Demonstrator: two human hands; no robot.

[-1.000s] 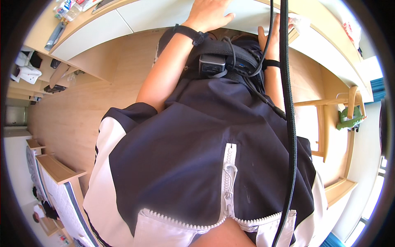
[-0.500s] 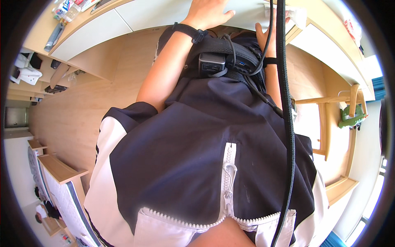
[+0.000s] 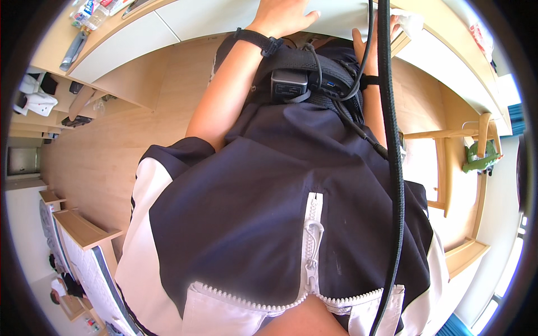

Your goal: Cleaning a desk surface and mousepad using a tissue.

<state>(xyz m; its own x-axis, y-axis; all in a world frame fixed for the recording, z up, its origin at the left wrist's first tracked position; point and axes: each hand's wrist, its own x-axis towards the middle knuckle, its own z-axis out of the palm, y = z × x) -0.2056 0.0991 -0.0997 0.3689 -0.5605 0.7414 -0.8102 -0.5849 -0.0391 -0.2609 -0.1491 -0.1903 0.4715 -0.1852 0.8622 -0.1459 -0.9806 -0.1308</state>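
My left hand [image 3: 283, 15] lies at the top edge of the view, over the white front of the desk. Its thumb is stretched out to the right, and the other fingers are mostly cut off by the frame. A black strap [image 3: 258, 41] circles that wrist. Farther right, my right hand [image 3: 364, 46] has its thumb raised, and its fingers are closed on a crumpled white tissue [image 3: 411, 24] at the desk edge. Black cables [image 3: 385, 73] pass in front of this hand and hide part of it.
A pale wooden desk [image 3: 126, 25] curves across the top, bearing a clear bottle [image 3: 98, 18] and a grey object [image 3: 74, 51] at left. A grey box-shaped device [image 3: 288, 85] sits at my waist. A wooden chair [image 3: 440, 168] stands at right, a bed [image 3: 84, 269] at lower left.
My right hand and the white tissue have shifted slightly to the right, and the tissue looks more bunched. My left hand stays almost in place.
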